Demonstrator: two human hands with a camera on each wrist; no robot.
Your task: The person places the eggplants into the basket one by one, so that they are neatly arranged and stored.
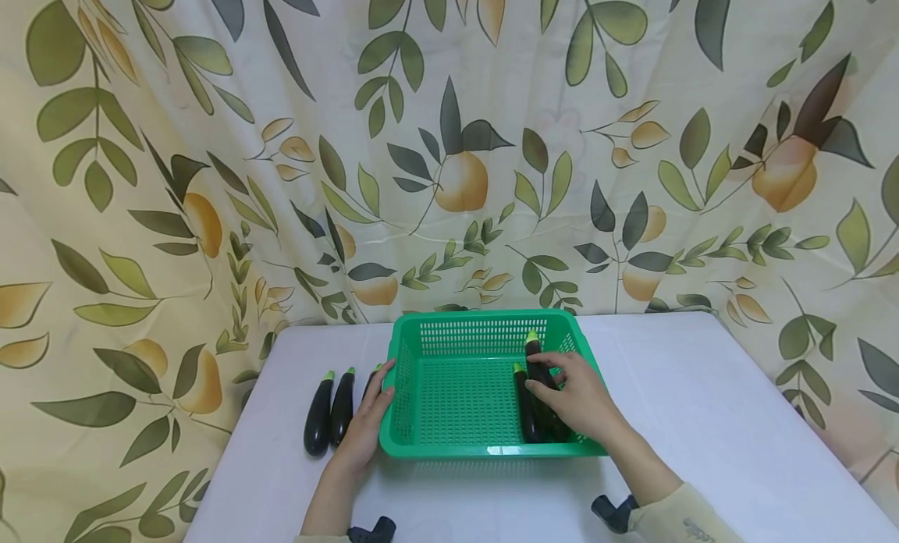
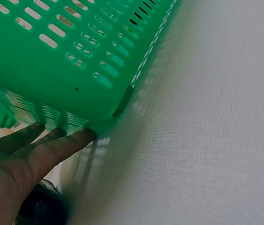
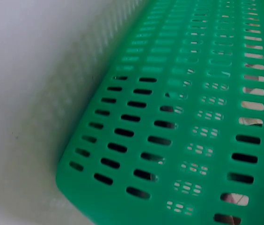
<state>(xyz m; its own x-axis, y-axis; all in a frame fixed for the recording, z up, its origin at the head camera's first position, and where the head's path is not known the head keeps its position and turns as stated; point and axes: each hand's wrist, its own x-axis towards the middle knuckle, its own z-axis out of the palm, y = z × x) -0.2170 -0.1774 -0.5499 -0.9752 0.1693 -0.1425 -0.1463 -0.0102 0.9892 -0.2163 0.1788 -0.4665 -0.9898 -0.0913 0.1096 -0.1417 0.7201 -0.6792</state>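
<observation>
A green plastic basket [image 1: 456, 452] with slotted walls stands on the table. My right hand [image 1: 579, 395] is inside its right part, thumb and fingers pinching a dark eggplant [image 1: 533, 346] with a pale green stem end. Beside that one, another eggplant [image 1: 522, 395] lies in the basket, and part of the dark shapes under my hand is hidden. My left hand [image 1: 361, 434] rests its extended fingers against the basket's left side; the left wrist view shows the fingers [image 2: 62, 147] touching the slotted wall. The right wrist view holds only the basket's outer wall [image 3: 169, 154]; my right hand is not visible there.
Left of the basket, two eggplants, one [image 1: 319, 415] outermost and one [image 1: 342, 406] closer in, lie on the white-covered table [image 1: 674, 387]. A third eggplant [image 1: 372, 377] is partly hidden behind my left hand. A leaf-and-fruit patterned curtain [image 1: 449, 239] hangs behind.
</observation>
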